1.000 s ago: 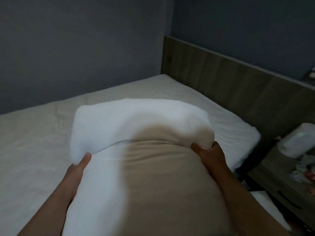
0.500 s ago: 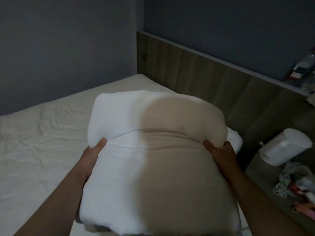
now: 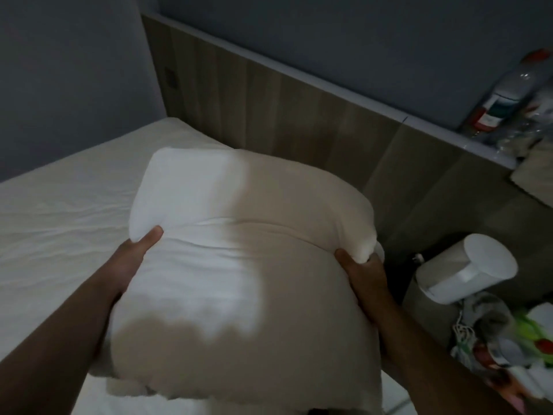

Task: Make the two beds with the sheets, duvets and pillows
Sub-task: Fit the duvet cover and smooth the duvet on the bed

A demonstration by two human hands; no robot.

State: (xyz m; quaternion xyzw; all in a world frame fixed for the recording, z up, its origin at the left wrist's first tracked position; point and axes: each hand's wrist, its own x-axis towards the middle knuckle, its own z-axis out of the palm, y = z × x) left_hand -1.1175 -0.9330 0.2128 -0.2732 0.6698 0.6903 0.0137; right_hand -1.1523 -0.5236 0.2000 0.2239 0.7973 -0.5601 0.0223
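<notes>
Pillow [image 3: 245, 265] held between my left hand [image 3: 131, 260] and right hand [image 3: 363, 275], fingers [image 3: 151, 236] pinching its edges, likely bound for the headboard [image 3: 299, 121] beyond them.

A wooden headboard [image 3: 299, 115] crosses the upper frame. A plastic bottle [image 3: 505, 94] stands upper right, with a white cylindrical device [image 3: 466, 268] and colourful clutter [image 3: 508, 339] lower right.
</notes>
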